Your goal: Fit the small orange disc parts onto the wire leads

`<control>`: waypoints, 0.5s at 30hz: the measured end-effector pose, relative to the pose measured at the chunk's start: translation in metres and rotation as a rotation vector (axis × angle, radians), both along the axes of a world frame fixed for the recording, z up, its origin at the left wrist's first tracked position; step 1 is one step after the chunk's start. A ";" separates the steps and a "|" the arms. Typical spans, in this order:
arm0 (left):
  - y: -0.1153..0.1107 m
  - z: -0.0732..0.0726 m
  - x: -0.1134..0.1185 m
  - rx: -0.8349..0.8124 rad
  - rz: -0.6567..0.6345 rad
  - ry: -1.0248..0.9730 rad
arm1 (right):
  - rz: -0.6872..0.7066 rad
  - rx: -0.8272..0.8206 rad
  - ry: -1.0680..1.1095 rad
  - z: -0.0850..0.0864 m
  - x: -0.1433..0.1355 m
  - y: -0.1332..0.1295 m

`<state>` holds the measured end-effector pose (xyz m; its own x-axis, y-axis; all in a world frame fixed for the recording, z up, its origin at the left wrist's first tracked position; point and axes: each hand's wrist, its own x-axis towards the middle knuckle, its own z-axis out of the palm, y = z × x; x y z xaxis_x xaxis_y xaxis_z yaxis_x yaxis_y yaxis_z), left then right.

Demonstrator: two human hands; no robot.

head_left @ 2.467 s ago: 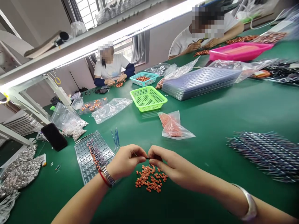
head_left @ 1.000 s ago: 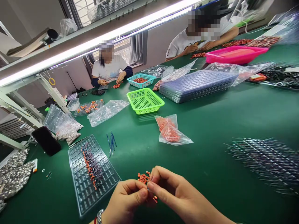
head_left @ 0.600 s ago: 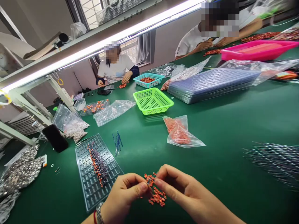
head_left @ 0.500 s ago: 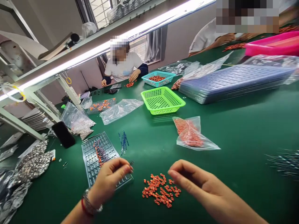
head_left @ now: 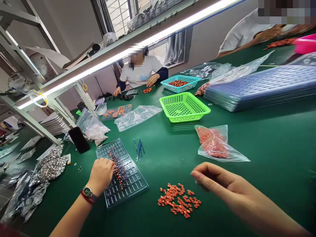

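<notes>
My left hand, with a watch and a red band at its wrist, is closed over the left side of a clear compartment tray. Its fingertips touch or hover by a row of small orange-and-dark pieces with fine wires in the tray; what they hold is hidden. My right hand is held above the table, thumb and forefinger pinched together, with nothing I can make out between them. Left of it lies a loose pile of small orange ring-shaped beads.
Behind the tray lie several blue sticks. Farther off are a bag of orange beads, a green basket, a blue basket and stacked plastic trays. A phone leans at left. Two people sit across the table.
My left hand has moved left from beside the bead pile to the row in the tray, and the dark bit at its fingertips is out of sight. The view has shifted.
</notes>
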<state>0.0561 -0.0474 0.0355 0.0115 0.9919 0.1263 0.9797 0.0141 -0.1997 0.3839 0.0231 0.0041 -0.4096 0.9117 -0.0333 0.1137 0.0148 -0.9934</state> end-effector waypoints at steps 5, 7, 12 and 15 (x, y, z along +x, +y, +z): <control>0.003 0.002 -0.008 0.055 -0.090 0.089 | 0.078 0.183 -0.111 -0.002 0.011 0.021; 0.004 0.006 -0.012 0.111 -0.133 0.090 | 0.086 0.317 -0.321 -0.001 0.029 0.035; 0.001 0.009 -0.008 0.281 -0.276 0.007 | -0.248 0.395 -0.657 0.012 0.111 0.060; 0.000 -0.006 0.002 0.413 -0.410 -0.217 | -0.418 0.348 -0.843 0.016 0.164 0.058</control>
<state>0.0577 -0.0472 0.0296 0.3120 0.7810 0.5409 0.9396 -0.3381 -0.0539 0.5478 0.0808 0.0201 -0.0202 0.9912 0.1311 0.8410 0.0877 -0.5339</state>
